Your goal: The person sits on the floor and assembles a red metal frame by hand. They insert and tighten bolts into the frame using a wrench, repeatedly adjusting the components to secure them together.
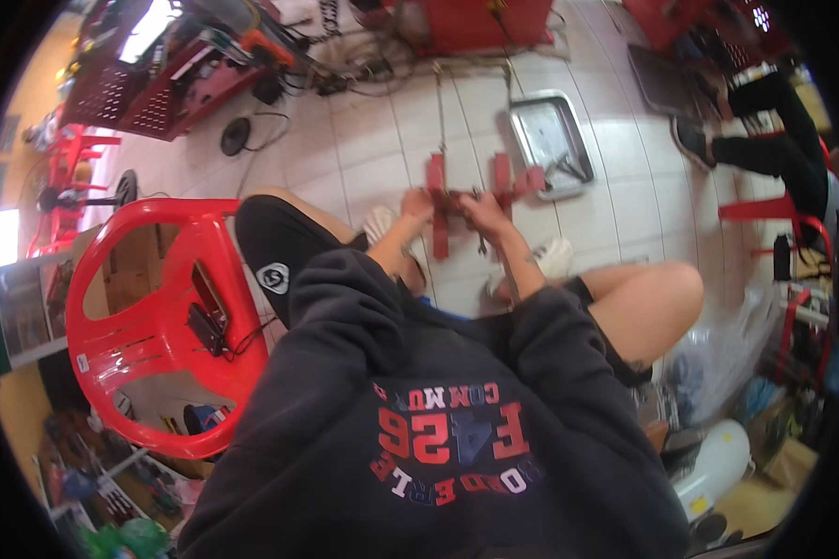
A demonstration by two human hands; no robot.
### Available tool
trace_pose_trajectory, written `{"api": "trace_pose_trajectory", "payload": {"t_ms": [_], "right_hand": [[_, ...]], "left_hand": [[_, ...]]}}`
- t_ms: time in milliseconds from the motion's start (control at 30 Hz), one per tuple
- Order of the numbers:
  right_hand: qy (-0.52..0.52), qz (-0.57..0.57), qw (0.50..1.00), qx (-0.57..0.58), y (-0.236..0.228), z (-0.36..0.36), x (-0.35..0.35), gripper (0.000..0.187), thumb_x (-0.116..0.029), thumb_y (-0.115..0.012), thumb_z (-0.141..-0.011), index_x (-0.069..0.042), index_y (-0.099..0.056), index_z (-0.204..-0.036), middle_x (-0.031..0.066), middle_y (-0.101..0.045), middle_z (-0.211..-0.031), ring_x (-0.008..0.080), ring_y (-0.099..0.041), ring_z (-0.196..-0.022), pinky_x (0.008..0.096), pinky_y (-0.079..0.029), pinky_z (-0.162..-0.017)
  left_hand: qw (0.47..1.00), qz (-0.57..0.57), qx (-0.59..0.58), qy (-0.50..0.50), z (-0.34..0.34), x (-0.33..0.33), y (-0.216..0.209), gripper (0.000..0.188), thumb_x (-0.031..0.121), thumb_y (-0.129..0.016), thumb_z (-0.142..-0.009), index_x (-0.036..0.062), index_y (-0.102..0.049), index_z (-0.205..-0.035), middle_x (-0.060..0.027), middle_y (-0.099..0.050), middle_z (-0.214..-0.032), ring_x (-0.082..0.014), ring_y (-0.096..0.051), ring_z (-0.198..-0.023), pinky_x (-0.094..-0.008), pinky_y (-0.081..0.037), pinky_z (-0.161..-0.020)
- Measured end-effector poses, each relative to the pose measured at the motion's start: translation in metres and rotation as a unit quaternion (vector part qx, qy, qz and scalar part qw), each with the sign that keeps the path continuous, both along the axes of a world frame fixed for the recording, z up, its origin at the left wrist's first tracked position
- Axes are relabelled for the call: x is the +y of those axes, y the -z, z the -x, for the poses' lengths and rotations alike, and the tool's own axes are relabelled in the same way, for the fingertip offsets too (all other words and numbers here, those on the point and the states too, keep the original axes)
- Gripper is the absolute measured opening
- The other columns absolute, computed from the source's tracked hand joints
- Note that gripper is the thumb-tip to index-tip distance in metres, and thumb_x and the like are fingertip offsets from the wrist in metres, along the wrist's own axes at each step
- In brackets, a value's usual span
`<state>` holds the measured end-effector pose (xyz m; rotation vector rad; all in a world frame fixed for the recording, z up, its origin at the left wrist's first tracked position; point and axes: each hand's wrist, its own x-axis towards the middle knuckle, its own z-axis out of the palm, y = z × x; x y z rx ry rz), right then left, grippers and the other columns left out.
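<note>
On the tiled floor between my feet lies a red metal frame [439,244] with upright bars and two long thin rods running away from me. My left hand [418,205] is closed on its left bar. My right hand [485,216] is closed near the frame's middle, fingers bent round a slim dark metal tool [482,246] whose end sticks out below the hand; its exact kind is too small to tell. To the right of the frame sits a shallow metal tray [524,140] with several metal tools in it.
A red plastic chair [112,256] at my left bears a dark device with a cable. Red tool carts [149,102] stand far left, with cables on the floor beyond. At far right a seated person's dark shoe [692,142] rests near another tray [657,79].
</note>
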<state>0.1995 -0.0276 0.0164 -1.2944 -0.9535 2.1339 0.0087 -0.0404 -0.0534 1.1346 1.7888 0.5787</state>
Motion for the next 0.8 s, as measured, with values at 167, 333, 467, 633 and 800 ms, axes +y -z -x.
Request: {"api": "trace_pose_trajectory", "payload": {"t_ms": [167, 333, 467, 633, 800], "right_hand": [[0.121, -0.009, 0.986, -0.117, 0.036, -0.022, -0.012, 0.021, -0.020, -0.059, -0.081, 0.000, -0.066, -0.083, 0.0015, -0.055, -0.060, 0.0102, -0.046, -0.045, 0.0283, -0.035, -0.041], [0.010, 0.107, 0.939, -0.326, 0.089, -0.059, -0.046, 0.039, -0.027, -0.070, -0.075, 0.006, -0.067, -0.095, 0.0149, -0.068, -0.081, 0.0216, -0.065, -0.064, 0.0332, -0.050, -0.056], [0.292, 0.149, 0.846, -0.420, 0.166, -0.092, -0.052, 0.048, -0.028, -0.075, -0.071, 0.007, -0.064, -0.101, 0.0208, -0.068, -0.099, 0.0302, -0.067, -0.091, 0.0382, -0.052, -0.079], [0.472, 0.141, 0.795, -0.354, 0.185, -0.157, 0.018, 0.045, -0.019, -0.079, -0.067, 0.007, -0.065, -0.101, 0.0199, -0.068, -0.101, 0.0290, -0.067, -0.093, 0.0367, -0.051, -0.084], [0.547, 0.067, 0.796, -0.249, 0.156, -0.178, 0.072, 0.020, -0.009, -0.076, -0.074, 0.006, -0.069, -0.086, 0.0115, -0.069, -0.082, 0.0167, -0.062, -0.067, 0.0313, -0.046, -0.055]], "left_hand": [[0.998, 0.052, 0.021, 0.024, -0.012, 0.007, -0.026, 0.015, 0.004, -0.051, -0.085, -0.0012, -0.064, -0.089, -0.0150, -0.063, -0.069, -0.0231, -0.063, -0.055, -0.0351, -0.049, -0.047], [0.999, 0.025, -0.034, 0.035, -0.003, 0.009, -0.018, 0.013, 0.011, -0.051, -0.089, 0.0027, -0.060, -0.089, -0.0095, -0.057, -0.069, -0.0205, -0.059, -0.057, -0.0344, -0.047, -0.048], [0.988, -0.058, -0.130, 0.058, 0.001, 0.009, -0.016, 0.013, 0.017, -0.051, -0.092, 0.0059, -0.057, -0.089, -0.0052, -0.052, -0.069, -0.0184, -0.055, -0.059, -0.0338, -0.046, -0.050], [0.932, 0.217, -0.280, -0.079, -0.010, 0.013, -0.056, 0.017, 0.025, -0.049, -0.097, 0.0093, -0.051, -0.104, -0.0027, -0.052, -0.079, -0.0173, -0.058, -0.073, -0.0316, -0.049, -0.061], [0.954, 0.199, -0.210, -0.083, -0.025, 0.007, -0.088, 0.022, 0.025, -0.046, -0.099, 0.0062, -0.053, -0.108, -0.0052, -0.054, -0.086, -0.0183, -0.061, -0.080, -0.0305, -0.053, -0.067]]}}
